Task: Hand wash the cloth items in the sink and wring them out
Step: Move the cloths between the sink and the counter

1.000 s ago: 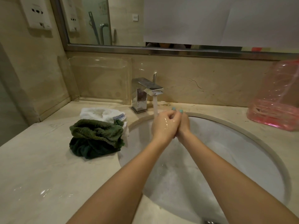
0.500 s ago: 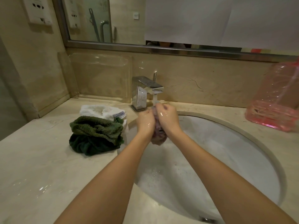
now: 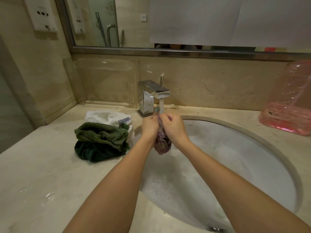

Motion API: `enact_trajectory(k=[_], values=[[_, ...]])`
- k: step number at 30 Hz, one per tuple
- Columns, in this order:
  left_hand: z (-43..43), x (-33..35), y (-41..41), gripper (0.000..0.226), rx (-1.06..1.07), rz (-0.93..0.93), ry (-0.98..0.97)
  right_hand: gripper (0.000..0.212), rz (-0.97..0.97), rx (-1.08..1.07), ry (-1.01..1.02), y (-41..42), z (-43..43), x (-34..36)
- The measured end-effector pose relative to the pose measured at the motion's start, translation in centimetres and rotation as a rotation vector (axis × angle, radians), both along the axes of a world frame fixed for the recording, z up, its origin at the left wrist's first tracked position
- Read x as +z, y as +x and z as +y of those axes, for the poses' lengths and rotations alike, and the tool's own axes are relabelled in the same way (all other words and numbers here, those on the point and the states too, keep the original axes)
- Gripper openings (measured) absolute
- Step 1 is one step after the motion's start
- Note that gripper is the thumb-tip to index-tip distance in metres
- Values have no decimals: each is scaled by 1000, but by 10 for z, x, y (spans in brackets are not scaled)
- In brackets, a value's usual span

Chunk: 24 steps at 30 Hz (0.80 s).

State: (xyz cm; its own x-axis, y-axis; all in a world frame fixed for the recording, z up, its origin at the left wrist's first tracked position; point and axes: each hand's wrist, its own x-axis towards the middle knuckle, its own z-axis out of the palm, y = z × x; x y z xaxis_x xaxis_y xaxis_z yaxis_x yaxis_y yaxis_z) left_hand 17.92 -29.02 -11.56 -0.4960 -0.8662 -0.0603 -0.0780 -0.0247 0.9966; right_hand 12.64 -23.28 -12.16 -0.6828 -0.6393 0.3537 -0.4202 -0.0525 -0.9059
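1. From my feed, the left hand's fingers (image 3: 157,109) are curled round the top of a small purplish cloth (image 3: 162,146). Their teal-painted nails reach just under the running water (image 3: 161,104).
2. The right hand's fingers (image 3: 168,117) are curled round the same cloth from the other side, knuckles up and wet. The two sets of fingers touch each other at the top.
3. The left hand (image 3: 149,126) and the right hand (image 3: 175,127) press together with the cloth squeezed between them. Its bunched lower end hangs out below the palms.
4. I see the cloth held in the air above the far left part of the sink (image 3: 244,165), not touching the basin. It sits just beneath the spout of the square chrome faucet (image 3: 152,92).
5. Soap bubbles (image 3: 161,184) cling to the near left wall of the basin, and I can just make out the drain (image 3: 214,229) at the near edge.
6. On the countertop (image 3: 42,179), left of the sink, a dark green towel (image 3: 101,142) lies crumpled. It rests partly on a white towel (image 3: 99,116) with a label, which lies just beyond it.
7. A clear plastic tray (image 3: 106,81) leans against the far wall, left of the faucet.
8. A pink translucent plastic bag (image 3: 290,105) stands on the countertop at the far right, well apart from the hands.
9. A mirror (image 3: 101,22) runs along the far wall above the backsplash.
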Motion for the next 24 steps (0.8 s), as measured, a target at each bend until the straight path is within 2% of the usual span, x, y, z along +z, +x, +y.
enact_trajectory(k=[2,5,7,9,11,12,14,17,19,22,24], values=[[-3,-2,1,43,-34,-4,34,47,-10,6,31,-3,-3,-1],[-6,3,2,41,-79,98,63,43,-103,-122,122,-14,-10,-6],[-8,3,3,38,-117,110,15,46,-105,-175,196,-21,-9,-10],[-10,-1,8,41,-220,-35,-76,43,-53,-191,209,-27,-7,-12],[-13,-5,18,58,-369,-250,-99,40,-33,-232,177,-33,-4,-7],[-15,-6,22,57,-442,-330,-79,41,-42,-265,150,-36,-3,-4],[-15,-5,28,38,-515,-377,-61,43,-108,-331,84,-47,1,-2],[-15,1,27,21,-397,-188,-51,42,-295,-326,-7,-63,8,-2],[-20,3,23,16,-251,-44,-65,42,-316,-254,12,-65,11,-2],[-27,1,20,22,-112,113,-14,28,-240,-59,46,-58,16,6],[-28,1,20,36,-4,217,67,16,-201,141,149,-55,20,6]])
